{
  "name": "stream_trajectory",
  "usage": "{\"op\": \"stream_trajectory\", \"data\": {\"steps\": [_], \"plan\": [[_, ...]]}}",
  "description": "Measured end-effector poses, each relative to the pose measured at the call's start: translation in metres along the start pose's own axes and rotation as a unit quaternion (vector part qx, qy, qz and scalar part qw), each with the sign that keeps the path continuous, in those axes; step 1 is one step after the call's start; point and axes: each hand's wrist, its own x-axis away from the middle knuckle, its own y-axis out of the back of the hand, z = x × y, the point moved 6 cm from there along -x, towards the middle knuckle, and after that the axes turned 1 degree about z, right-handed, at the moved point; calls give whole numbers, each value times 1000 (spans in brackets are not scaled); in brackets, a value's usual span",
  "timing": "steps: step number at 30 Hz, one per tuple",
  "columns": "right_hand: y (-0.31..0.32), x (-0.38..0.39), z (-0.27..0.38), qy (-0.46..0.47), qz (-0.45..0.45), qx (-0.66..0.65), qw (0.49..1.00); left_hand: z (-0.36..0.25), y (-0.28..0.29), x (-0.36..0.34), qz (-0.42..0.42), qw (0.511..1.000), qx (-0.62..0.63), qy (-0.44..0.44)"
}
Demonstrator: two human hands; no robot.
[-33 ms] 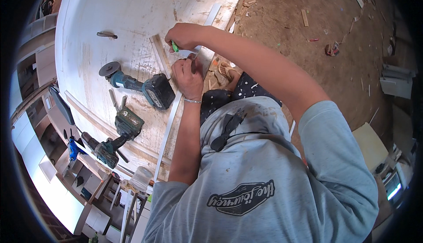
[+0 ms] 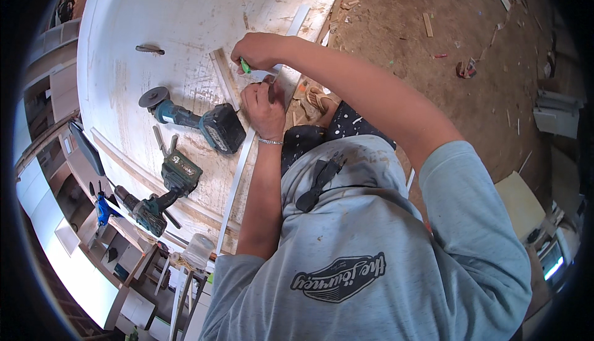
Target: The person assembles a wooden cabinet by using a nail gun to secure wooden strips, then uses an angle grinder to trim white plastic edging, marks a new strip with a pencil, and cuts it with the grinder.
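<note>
A long narrow white strip (image 2: pixel 232 195) lies along the near edge of the white worktable (image 2: pixel 185 25) and passes beneath both hands. My left hand (image 2: pixel 265 111), with a bracelet at its wrist, is closed over the strip with fingers curled. A small dark shape (image 2: pixel 271 91) shows by its thumb; I cannot make out what it is. Just beyond, my right hand (image 2: pixel 257 49) is closed around a slim green-handled tool (image 2: pixel 245 66), whose kind is mostly hidden by the fingers. A short piece of wood (image 2: pixel 224 78) lies flat on the table left of both hands.
An angle grinder (image 2: pixel 192 118) and a cordless drill (image 2: pixel 162 195) lie left of my left forearm. A folded pocket tool (image 2: pixel 150 49) rests farther back. Long wooden strips (image 2: pixel 142 171) run along the tabletop. Scraps and a wood offcut (image 2: pixel 428 25) litter the brown floor at right.
</note>
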Motion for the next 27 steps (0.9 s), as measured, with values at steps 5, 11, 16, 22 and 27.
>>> {"op": "stream_trajectory", "data": {"steps": [5, 11, 16, 22, 27], "plan": [[-4, -1, 0, 5, -1, -9, 1000, 4, -4, 2, 20, 1000, -7, -3], [-2, 1, 4, 39, -26, -8, 999, 1, -3, -1, 6, 1000, -6, -14], [0, 4, 5, 57, -45, -3, 997, 0, -5, -2, 7, 1000, 1, -13], [2, 9, 0, 69, -76, -49, 994, 5, -4, 2, 7, 1000, 11, -7], [3, 10, 3, 70, -60, -44, 995, 3, -3, 0, 8, 1000, 12, 1]]}}
